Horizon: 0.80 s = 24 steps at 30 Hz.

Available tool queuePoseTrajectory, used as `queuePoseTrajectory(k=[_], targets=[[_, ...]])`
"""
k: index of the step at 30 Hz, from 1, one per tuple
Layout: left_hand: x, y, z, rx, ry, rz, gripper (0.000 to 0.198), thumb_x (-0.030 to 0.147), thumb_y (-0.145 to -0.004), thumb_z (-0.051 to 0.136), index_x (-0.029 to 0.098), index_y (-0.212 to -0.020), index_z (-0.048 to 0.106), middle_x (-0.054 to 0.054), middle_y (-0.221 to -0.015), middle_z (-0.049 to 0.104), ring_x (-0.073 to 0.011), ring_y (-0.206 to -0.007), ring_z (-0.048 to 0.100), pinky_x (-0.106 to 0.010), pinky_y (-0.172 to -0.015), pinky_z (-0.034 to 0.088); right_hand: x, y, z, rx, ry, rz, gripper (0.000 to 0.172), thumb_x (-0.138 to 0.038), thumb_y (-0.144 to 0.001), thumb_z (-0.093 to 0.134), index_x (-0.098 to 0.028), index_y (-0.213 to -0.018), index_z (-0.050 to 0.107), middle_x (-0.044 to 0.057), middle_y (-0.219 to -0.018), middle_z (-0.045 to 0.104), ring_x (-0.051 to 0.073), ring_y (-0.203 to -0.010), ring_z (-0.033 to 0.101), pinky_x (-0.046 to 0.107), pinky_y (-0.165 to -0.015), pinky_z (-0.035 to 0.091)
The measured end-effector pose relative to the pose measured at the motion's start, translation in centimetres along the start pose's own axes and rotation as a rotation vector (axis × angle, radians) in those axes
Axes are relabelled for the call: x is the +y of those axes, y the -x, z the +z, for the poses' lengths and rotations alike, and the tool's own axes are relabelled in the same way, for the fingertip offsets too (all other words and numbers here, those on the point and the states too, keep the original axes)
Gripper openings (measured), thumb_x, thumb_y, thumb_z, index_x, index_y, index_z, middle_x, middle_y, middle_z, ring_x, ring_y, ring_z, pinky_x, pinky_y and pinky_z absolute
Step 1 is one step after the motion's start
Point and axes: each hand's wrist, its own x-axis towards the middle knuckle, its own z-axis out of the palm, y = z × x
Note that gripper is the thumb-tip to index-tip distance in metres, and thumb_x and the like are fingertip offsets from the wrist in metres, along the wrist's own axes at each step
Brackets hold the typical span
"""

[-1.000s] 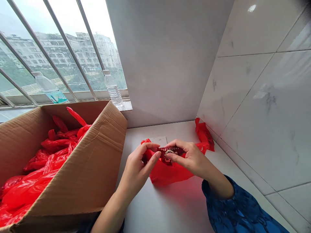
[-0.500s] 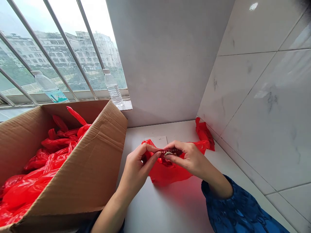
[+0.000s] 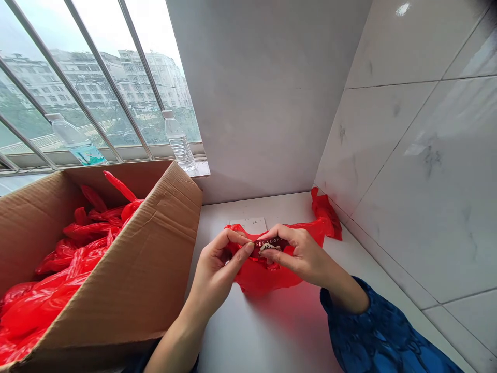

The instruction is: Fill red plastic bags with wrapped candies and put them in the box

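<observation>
Between my hands is a small dark red packet [image 3: 267,246] with pale lettering that reads "SWEET SUGAR" in part. My left hand [image 3: 223,267] pinches its left end between thumb and fingers. My right hand [image 3: 297,254] grips the right end, the thumb lying over its front. Directly beneath, a red plastic bag [image 3: 267,282] is spread on the white tabletop [image 3: 236,336], partly hidden by my hands. Behind the bag lies a flat white card or box [image 3: 254,224] with small dark print, its near part covered.
At the left stands an open cardboard box [image 3: 155,259] holding several knotted red plastic bags [image 3: 89,248]. A crumpled red bag [image 3: 326,215] rests against the tiled wall [image 3: 419,181]. Two plastic bottles, one with a blue label [image 3: 87,153] and one clear [image 3: 179,145], sit by the barred window.
More of the packet's front now shows as it has tilted towards me. Both hands keep their pinch. The whole view has shifted very slightly.
</observation>
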Motion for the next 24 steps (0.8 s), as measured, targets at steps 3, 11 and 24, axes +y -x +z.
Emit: queuePoseTrajectory(k=[3, 11, 24], targets=[[-0.1, 0.0, -0.2, -0.022, -0.087, -0.011, 0.020, 0.036, -0.096, 0.065, 0.019, -0.086, 0.066, 0.002, -0.073, 0.063, -0.0085, -0.058, 0.047, -0.019, -0.051, 0.038, -0.1, 0.0, -0.3, -0.014, -0.004, 0.056, 0.016, -0.032, -0.096, 0.066, -0.021, -0.106, 0.067, 0.002, -0.089, 0.075, 0.018, -0.079, 0.069, 0.030, -0.069, 0.055], [-0.3, -0.2, -0.6, -0.025, -0.249, 0.017, 0.024, 0.037, -0.100, 0.057, 0.018, -0.101, 0.071, -0.002, -0.082, 0.070, -0.0090, -0.061, 0.052, -0.019, -0.051, 0.042, -0.2, 0.1, -0.8, -0.043, 0.056, 0.117, 0.023, -0.038, -0.102, 0.055, -0.023, -0.113, 0.068, 0.003, -0.093, 0.075, 0.019, -0.085, 0.070, 0.031, -0.078, 0.055], [2.5, 1.6, -0.5, -0.258, -0.462, 0.025, 0.026, 0.037, -0.102, 0.052, 0.028, -0.123, 0.065, 0.000, -0.097, 0.074, -0.0066, -0.053, 0.050, -0.018, -0.050, 0.042, 3.0, -0.7, -1.4, -0.112, 1.081, 0.673, 0.029, -0.004, -0.093, 0.048, -0.013, -0.096, 0.076, 0.018, -0.097, 0.077, 0.032, -0.093, 0.073, 0.033, -0.069, 0.048]])
